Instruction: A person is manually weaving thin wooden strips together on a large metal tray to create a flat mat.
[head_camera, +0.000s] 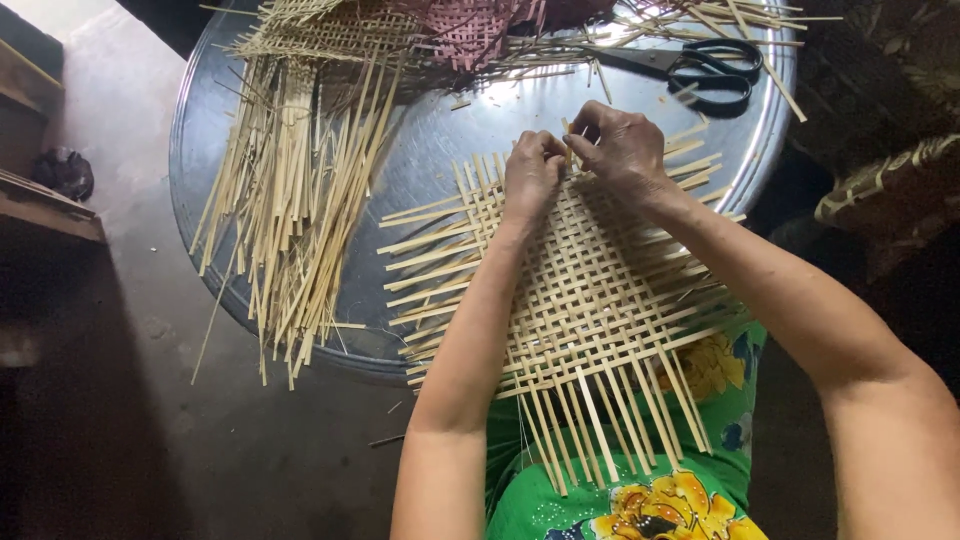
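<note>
Flat woven mat of pale bamboo strips (580, 290) and the single pale bamboo strip (567, 150) at its far edge

We see the mat lying flat, half on the round metal tray's 5 o'clock rim and half over a green flowered lap, its open plaited lattice turned cornerwise, with loose strip ends fanning out at 6, 9 and 2 o'clock. At the mat's 12 o'clock edge we find the single strip standing nearly upright, pinched between our left hand (530, 175) and right hand (625, 145).
</note>
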